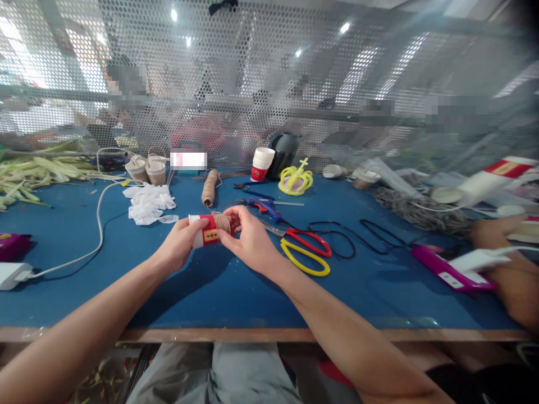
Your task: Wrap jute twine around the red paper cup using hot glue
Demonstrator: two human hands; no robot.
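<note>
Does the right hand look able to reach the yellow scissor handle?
Probably yes: the yellow scissor handle lies nearby, uncovered, though the right hand is busy at the twine-wrapped cup.

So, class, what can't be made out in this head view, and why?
All in the head view:
Twine-wrapped cup, far side: turned away, partly behind the left hand and right hand.
Scissors, blade tips: behind the right hand.
Purple object, outer end: cut off by left edge.
Co-worker's arm: cut off by right edge.

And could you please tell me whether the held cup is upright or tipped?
Tipped: the cup is on its side in the left hand, its end wrapped in twine facing the right hand.
</note>
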